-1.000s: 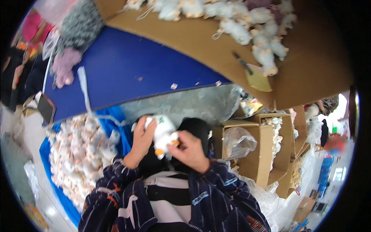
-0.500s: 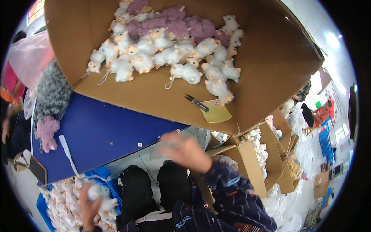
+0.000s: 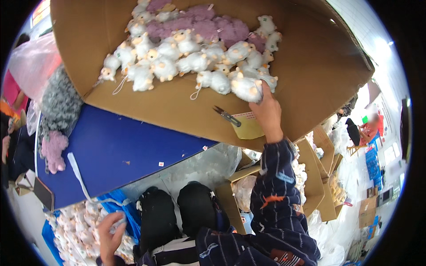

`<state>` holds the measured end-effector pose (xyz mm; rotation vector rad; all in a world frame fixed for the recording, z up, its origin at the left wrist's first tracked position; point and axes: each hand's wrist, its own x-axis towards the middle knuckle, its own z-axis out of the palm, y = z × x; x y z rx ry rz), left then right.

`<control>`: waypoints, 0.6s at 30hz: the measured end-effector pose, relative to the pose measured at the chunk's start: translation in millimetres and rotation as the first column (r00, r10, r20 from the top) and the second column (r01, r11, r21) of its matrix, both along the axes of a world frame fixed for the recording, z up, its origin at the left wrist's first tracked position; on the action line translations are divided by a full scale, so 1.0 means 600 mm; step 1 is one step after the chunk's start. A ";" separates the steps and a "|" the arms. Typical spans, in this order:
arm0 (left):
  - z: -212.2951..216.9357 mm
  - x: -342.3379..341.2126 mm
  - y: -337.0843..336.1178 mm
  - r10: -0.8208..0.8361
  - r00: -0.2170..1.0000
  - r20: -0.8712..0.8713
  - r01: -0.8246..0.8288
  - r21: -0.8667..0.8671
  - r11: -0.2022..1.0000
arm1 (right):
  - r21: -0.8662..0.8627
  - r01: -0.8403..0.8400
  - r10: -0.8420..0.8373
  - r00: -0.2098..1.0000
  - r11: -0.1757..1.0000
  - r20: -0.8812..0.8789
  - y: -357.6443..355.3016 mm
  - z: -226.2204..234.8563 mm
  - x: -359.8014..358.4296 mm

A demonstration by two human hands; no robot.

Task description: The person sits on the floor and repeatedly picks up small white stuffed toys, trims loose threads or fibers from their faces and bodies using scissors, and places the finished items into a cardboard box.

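Inside the big cardboard box, my right hand (image 3: 269,116) is closed round the end of a small white plush toy (image 3: 245,88) with peach-coloured feet. It is at the near right edge of a heap of similar white plush toys (image 3: 191,63). Just left of that hand, black thread snips (image 3: 226,116) lie partly on a yellow paper slip (image 3: 249,127). Low on the left, my left hand (image 3: 110,235) is above a blue bag (image 3: 134,221) full of white plush toys (image 3: 76,230). Its fingers are curled round something pale, mostly hidden, that I cannot make out.
Fluffy mauve plush toys (image 3: 199,25) lie behind the white ones. The cardboard box (image 3: 177,116) rests on a blue table (image 3: 120,142), with a dark phone (image 3: 44,193) at its left corner. Smaller open cartons (image 3: 316,188) stand right. A seated person (image 3: 369,130) is farther off.
My right hand has moved up from above my knees into the box and taken hold of the nearest white plush toy. My left hand stays over the bag, and the plush toy seen there is no longer plain.
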<state>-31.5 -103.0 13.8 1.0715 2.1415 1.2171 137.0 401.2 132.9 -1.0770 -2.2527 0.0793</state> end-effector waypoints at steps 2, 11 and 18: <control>0.014 0.035 0.076 -0.086 0.892 0.445 -0.053 0.290 0.955 | -0.106 -0.358 0.337 0.925 0.928 -0.172 -0.079 -0.001 -0.027; 0.018 0.073 0.216 -0.440 0.438 0.784 0.155 0.417 0.896 | -0.110 -0.804 0.806 0.591 0.585 -0.031 -0.347 -0.122 0.022; -0.041 0.115 0.190 -0.434 0.517 0.738 0.189 0.396 0.899 | -0.627 -0.730 0.166 0.677 0.272 -0.717 -0.420 -0.217 0.057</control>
